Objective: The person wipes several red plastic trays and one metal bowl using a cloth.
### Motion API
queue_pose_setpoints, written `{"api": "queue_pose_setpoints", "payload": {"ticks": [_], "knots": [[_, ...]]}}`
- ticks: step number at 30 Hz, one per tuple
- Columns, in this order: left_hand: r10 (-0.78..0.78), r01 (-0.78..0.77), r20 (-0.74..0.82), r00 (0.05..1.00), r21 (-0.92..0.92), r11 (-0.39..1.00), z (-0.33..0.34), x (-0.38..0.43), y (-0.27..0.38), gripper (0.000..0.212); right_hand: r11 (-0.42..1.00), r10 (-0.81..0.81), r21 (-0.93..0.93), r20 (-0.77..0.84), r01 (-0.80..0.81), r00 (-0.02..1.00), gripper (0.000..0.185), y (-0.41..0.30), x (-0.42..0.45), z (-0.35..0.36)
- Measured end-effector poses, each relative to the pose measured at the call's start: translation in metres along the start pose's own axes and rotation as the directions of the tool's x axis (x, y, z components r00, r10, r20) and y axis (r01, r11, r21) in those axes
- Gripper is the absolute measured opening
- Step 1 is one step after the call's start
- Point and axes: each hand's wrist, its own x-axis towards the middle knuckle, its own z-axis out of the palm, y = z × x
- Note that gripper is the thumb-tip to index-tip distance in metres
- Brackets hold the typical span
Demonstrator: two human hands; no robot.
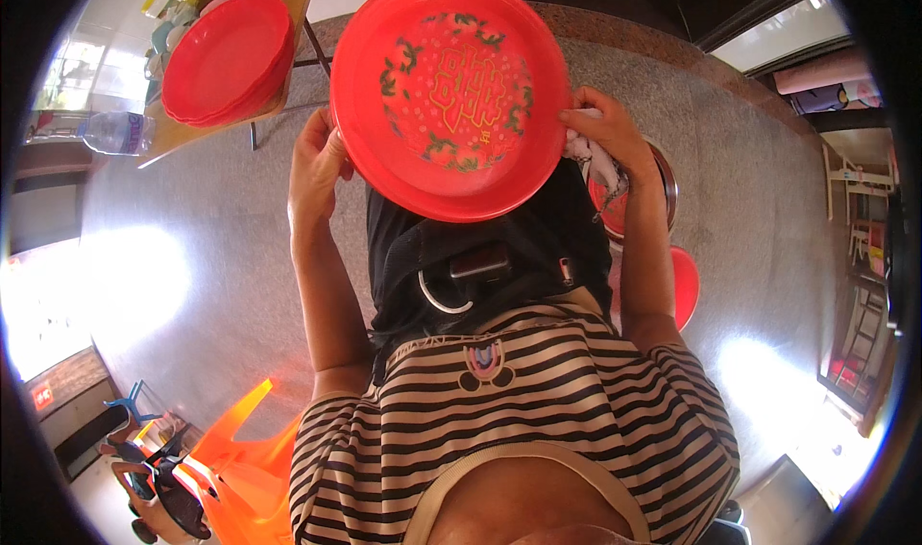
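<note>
A round red plastic tray point(461, 178), printed with gold characters and a ring of green leaves, is held up above my lap with its inner face towards me. My left hand point(317, 160) grips its left rim, thumb on the near side and fingers partly hidden behind. On the opposite rim, my right hand point(609, 127) pinches the edge and also holds a crumpled white cloth point(594, 157) that hangs below the fingers. Beneath my right forearm, another red round item point(611, 210) partly shows; the arm and cloth cover much of it.
Several red scalloped trays point(227, 59) are stacked on a wooden table point(299, 12) at upper left, beside a clear plastic bottle point(119, 133) and small containers. A red seat point(686, 286) shows by my right elbow. An orange plastic chair point(245, 466) stands at lower left on the grey floor point(216, 199).
</note>
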Motion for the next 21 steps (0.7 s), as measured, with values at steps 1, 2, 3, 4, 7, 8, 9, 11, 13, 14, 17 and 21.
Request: {"api": "queue_pose_setpoints", "payload": {"ticks": [1, 2, 3, 4, 7, 8, 9, 11, 13, 14, 17, 21], "knots": [[-0.004, 0.004, -0.017, 1.0, -0.018, 1.0, 0.0, 0.0, -0.002, 0.037, 0.986, 0.037, 0.159, 0.037, -0.043, 0.999, 0.024, -0.001, -0.003, -0.002], [-0.009, 0.008, -0.034, 0.999, -0.035, 0.999, 0.001, 0.001, -0.004, 0.035, 0.946, 0.067, 0.312, 0.08, -0.089, 0.995, 0.021, -0.002, -0.006, -0.003], [-0.009, 0.007, -0.033, 0.999, -0.035, 0.999, 0.003, 0.002, -0.006, 0.035, 0.946, 0.067, 0.313, 0.079, -0.088, 0.995, 0.021, -0.004, -0.009, -0.003], [0.002, -0.005, -0.078, 0.997, -0.047, 0.999, 0.006, 0.004, -0.009, 0.031, 0.891, 0.058, 0.446, 0.083, -0.089, 0.995, 0.018, -0.007, -0.012, -0.002], [0.039, -0.048, -0.111, 0.993, -0.078, 0.996, 0.006, 0.013, -0.031, 0.023, 0.871, 0.028, 0.489, 0.034, -0.041, 0.999, 0.015, -0.009, -0.015, -0.003], [0.055, -0.064, -0.108, 0.993, -0.087, 0.994, 0.004, 0.015, -0.039, 0.022, 0.915, 0.003, 0.402, -0.011, 0.002, 1.0, 0.014, -0.009, -0.014, -0.003], [0.068, -0.079, -0.102, 0.992, -0.099, 0.992, 0.005, 0.018, -0.042, 0.021, 0.916, 0.002, 0.402, -0.016, 0.005, 1.0, 0.014, -0.007, -0.014, -0.003], [-0.041, 0.06, -0.201, 0.979, 0.087, 0.994, 0.009, 0.022, -0.049, 0.019, 0.95, -0.095, 0.285, -0.113, 0.124, 0.989, 0.014, 0.001, -0.013, -0.001], [-0.003, 0.011, -0.195, 0.981, 0.04, 0.999, 0.01, 0.025, -0.057, 0.015, 0.893, -0.058, 0.44, -0.106, 0.099, 0.993, 0.014, 0.006, -0.016, 0.003], [0.031, -0.009, -0.198, 0.98, 0.108, 0.994, 0.009, 0.026, -0.06, 0.014, 0.81, -0.025, 0.582, -0.094, 0.075, 0.995, 0.014, 0.008, -0.017, 0.005], [0.014, 0.028, -0.188, 0.982, 0.217, 0.976, 0.0, 0.028, -0.072, 0.015, 0.576, 0.032, 0.815, -0.098, 0.062, 0.995, 0.013, 0.014, -0.021, 0.003], [-0.128, 0.157, -0.191, 0.973, 0.144, 0.977, 0.011, 0.021, -0.058, 0.018, 0.358, 0.135, 0.89, -0.349, 0.283, 0.927, 0.021, -0.004, -0.026, 0.001]]}}
